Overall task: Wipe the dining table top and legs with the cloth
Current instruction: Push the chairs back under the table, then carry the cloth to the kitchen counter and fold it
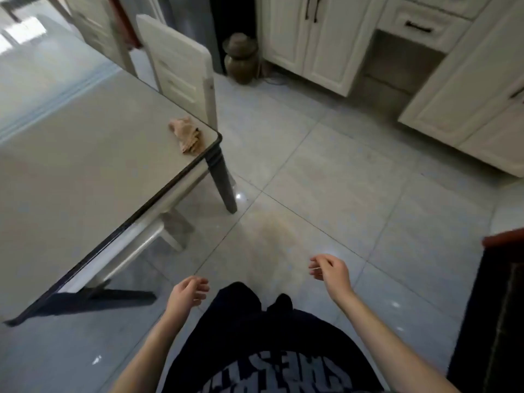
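We are standing beside the dining table (85,171), both hands hanging off its near edge, above the tiled floor (326,171). Our left hand (188,293) is hanging loosely curled, holding nothing. Our right hand (330,270) is curling its fingers too, farther from the table; a thin pale sliver is showing at its fingertips, and we cannot tell whether it is being pinched. The crumpled tan cloth (187,135) is lying on the table's far corner, above the dark leg (222,180), untouched.
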Demonstrator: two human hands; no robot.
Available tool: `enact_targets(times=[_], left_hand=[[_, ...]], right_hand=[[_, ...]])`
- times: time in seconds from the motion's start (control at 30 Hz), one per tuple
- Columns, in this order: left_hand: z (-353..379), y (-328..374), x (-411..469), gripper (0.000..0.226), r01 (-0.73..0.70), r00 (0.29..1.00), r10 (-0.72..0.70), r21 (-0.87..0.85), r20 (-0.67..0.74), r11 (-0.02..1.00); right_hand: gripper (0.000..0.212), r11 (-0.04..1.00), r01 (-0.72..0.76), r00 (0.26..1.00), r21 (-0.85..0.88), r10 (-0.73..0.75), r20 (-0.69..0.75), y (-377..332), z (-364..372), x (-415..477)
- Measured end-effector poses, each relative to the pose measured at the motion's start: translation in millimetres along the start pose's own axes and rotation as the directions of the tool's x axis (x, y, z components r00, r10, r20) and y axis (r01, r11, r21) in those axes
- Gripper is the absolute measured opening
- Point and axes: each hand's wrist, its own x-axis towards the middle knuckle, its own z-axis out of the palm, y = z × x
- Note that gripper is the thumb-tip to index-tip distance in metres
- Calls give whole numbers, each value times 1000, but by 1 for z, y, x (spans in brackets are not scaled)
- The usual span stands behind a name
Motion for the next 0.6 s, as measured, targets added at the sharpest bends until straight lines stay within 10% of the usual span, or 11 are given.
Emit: enact_targets(times=[0.6], left_hand=[[-56,89,117,24,-7,976,-55,-282,-213,959]], right_hand=[[27,979,57,979,-194,-16,205,-141,135,154]])
